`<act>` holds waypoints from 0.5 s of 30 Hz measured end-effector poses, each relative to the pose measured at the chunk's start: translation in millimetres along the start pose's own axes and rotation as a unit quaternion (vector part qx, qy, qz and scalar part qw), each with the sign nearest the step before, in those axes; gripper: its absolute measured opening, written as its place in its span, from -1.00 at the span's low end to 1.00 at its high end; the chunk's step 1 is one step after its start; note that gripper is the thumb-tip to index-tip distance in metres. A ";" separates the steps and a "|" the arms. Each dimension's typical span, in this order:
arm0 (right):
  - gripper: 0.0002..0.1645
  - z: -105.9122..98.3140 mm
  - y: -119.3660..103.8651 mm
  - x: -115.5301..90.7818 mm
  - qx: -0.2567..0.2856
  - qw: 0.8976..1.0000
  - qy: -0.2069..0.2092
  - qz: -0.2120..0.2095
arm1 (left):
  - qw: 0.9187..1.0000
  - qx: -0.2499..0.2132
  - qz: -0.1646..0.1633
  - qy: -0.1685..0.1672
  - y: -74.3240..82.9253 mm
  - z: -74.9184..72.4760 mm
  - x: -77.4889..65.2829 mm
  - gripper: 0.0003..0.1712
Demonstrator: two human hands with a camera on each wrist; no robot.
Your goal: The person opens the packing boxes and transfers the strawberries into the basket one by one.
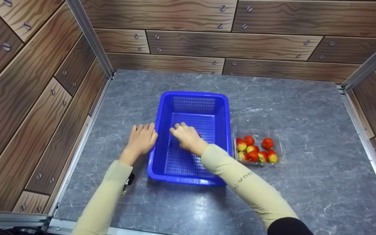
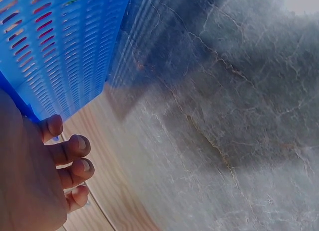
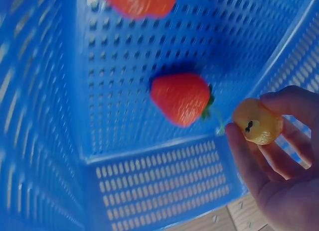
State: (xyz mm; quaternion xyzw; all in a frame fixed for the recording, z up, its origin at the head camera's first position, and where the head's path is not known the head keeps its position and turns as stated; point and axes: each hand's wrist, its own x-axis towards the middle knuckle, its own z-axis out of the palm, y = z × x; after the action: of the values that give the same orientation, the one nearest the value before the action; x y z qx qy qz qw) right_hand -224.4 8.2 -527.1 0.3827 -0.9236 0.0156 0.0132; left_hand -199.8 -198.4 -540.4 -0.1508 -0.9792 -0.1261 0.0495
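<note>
A blue perforated basket [image 1: 188, 180] stands on the grey marbled surface. My right hand [image 1: 188, 137] reaches inside it; the right wrist view shows thumb and fingers pinching a small yellow-orange apple [image 3: 256, 122] with a dark spot on its end. On the basket floor near that hand lies a red strawberry [image 3: 182, 98] with green leaves, and part of another red fruit [image 3: 142, 1] shows at the view's top. My left hand [image 1: 141, 138] lies against the basket's left rim, its fingers loosely bent outside the wall [image 2: 70, 47].
Right of the basket sits a clear plastic box [image 1: 281, 148] holding several red and yellow apples [image 1: 252, 155]. Wood-patterned walls [image 1: 233, 45] with metal corner posts enclose the surface. A small black object [image 1: 130, 179] shows beside the left sleeve.
</note>
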 end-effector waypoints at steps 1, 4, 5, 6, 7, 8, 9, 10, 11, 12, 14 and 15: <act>-0.48 2.6 -2.5 -0.4 -0.003 1.000 0.000 -0.005 | 1.000 -0.001 0.000 0.000 -0.1 0.2 0.0 -0.68; -0.51 10.1 -8.4 -1.8 -0.009 1.000 -0.002 -0.016 | 1.000 -0.002 -0.001 -0.002 -0.3 1.2 0.2 -0.68; -0.52 12.4 -9.9 -2.3 -0.010 1.000 -0.005 -0.019 | 1.000 -0.001 -0.002 -0.003 -0.4 1.6 0.3 -0.68; -0.52 14.8 -11.0 -2.8 -0.011 1.000 -0.006 -0.021 | 1.000 0.000 -0.003 -0.006 -0.4 2.0 0.4 -0.67; -0.52 16.9 -12.0 -3.3 -0.011 1.000 -0.010 -0.022 | 1.000 0.000 -0.004 -0.008 -0.4 2.4 0.6 -0.67; -0.52 18.9 -12.7 -3.7 -0.011 1.000 -0.015 -0.022 | 1.000 0.002 -0.005 -0.010 -0.4 2.7 0.7 -0.67; -0.51 20.9 -13.1 -4.1 -0.012 1.000 -0.019 -0.021 | 1.000 0.003 -0.006 -0.011 -0.4 3.0 0.8 -0.67; -0.50 22.6 -13.3 -4.3 -0.013 0.999 -0.023 -0.021 | 1.000 0.003 -0.006 -0.013 -0.4 2.7 0.8 -0.66; -0.49 24.5 -13.3 -4.5 -0.014 0.999 -0.026 -0.020 | 1.000 0.004 -0.007 -0.014 -0.3 2.4 0.8 -0.67; -0.49 26.0 -13.2 -4.6 -0.015 0.999 -0.027 -0.019 | 1.000 0.004 -0.007 -0.013 -0.2 2.1 0.8 -0.67; -0.49 28.7 -12.4 -4.7 -0.016 0.999 -0.027 -0.019 | 1.000 0.004 -0.006 -0.009 -0.2 1.4 0.7 -0.68; -0.50 29.8 -12.0 -4.9 -0.018 0.999 -0.023 -0.020 | 1.000 0.004 -0.005 -0.007 -0.3 1.2 0.7 -0.69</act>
State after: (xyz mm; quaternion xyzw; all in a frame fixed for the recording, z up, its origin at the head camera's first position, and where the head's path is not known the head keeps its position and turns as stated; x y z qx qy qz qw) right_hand -212.8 2.0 -556.8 0.4014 -0.9158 -0.0099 -0.0007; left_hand -200.6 -198.2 -541.5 -0.1469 -0.9808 -0.1212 0.0423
